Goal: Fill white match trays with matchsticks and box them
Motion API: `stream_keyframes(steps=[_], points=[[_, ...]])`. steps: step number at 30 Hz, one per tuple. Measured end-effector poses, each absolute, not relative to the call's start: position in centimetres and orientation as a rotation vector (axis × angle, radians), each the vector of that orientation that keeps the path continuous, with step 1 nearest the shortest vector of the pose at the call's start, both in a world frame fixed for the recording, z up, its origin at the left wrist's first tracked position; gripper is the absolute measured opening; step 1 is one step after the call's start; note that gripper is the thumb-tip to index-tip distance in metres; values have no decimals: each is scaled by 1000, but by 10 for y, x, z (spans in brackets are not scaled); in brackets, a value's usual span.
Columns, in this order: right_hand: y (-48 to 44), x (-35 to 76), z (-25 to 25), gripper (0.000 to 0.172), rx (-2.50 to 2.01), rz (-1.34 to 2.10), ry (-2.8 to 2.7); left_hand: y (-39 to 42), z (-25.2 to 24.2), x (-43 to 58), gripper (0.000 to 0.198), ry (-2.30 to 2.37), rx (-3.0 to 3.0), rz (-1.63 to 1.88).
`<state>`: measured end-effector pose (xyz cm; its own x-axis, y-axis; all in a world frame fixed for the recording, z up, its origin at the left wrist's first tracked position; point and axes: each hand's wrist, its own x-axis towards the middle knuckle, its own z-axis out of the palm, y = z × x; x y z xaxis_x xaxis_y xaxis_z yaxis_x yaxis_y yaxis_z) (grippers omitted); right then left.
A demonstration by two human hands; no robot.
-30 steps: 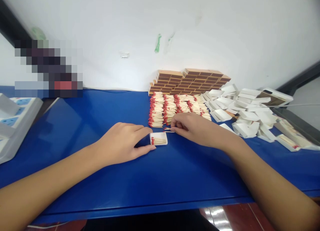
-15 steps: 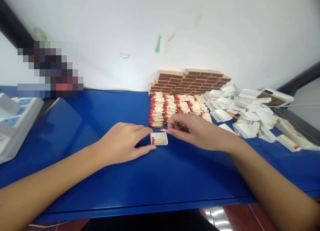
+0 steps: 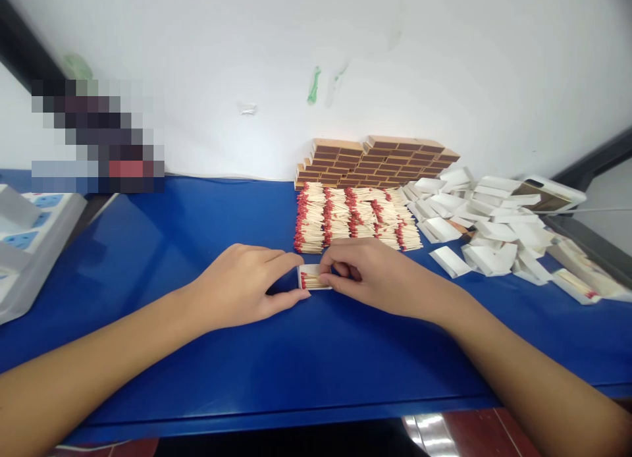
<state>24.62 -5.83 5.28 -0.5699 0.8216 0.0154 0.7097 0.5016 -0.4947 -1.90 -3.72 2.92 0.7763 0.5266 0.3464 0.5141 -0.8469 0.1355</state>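
A small white matchbox tray (image 3: 309, 268) lies on the blue table (image 3: 276, 365), holding several red-headed matches (image 3: 311, 281) with their heads to the left. My left hand (image 3: 247, 279) grips the tray's left end between thumb and index finger. Over its right end, my right hand (image 3: 375, 276) is closed in a pinch on a match, its fingertips down at the matches in the tray. The fingers partly hide that match and the tray's right side. Just behind the hands are rows of loose matches (image 3: 340, 210), their red heads mostly to the left.
Brown-sided matchboxes (image 3: 380, 164) are stacked against the wall behind the matches. On the right is a heap of white trays (image 3: 494, 230), with one match-filled tray (image 3: 575, 286) near it. A phone (image 3: 553, 190) leans behind the heap. A power strip (image 3: 39, 246) stands far left.
My right hand has moved down and slightly left, bringing the match from above the tray's back edge into the tray. My left hand keeps its grip on the tray.
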Motion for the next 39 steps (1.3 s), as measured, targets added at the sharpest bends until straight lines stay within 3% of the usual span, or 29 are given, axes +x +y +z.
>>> stream_keyframes(steps=[13, 17, 22, 25, 34, 39], points=[[-54, 254, 57, 12, -1264, 463, -2380, -38, 30, -19, 30, 733, 2929, 773], [-46, 268, 59, 10, -1365, 381, -2424, -38, 31, -19, 28, 784, 2919, 660], [-38, 277, 56, 11, -1430, 564, -2522, -38, 30, -18, 28, 840, 2909, 509], [-37, 278, 54, 18, -1482, 606, -2519, -38, 29, -18, 29, 838, 2923, 501], [-31, 287, 53, 6, -1532, 454, -2490, -37, 28, -19, 32, 813, 2935, 520], [-31, 282, 52, 11, -1525, 451, -2489, -38, 29, -20, 31, 829, 2931, 504]])
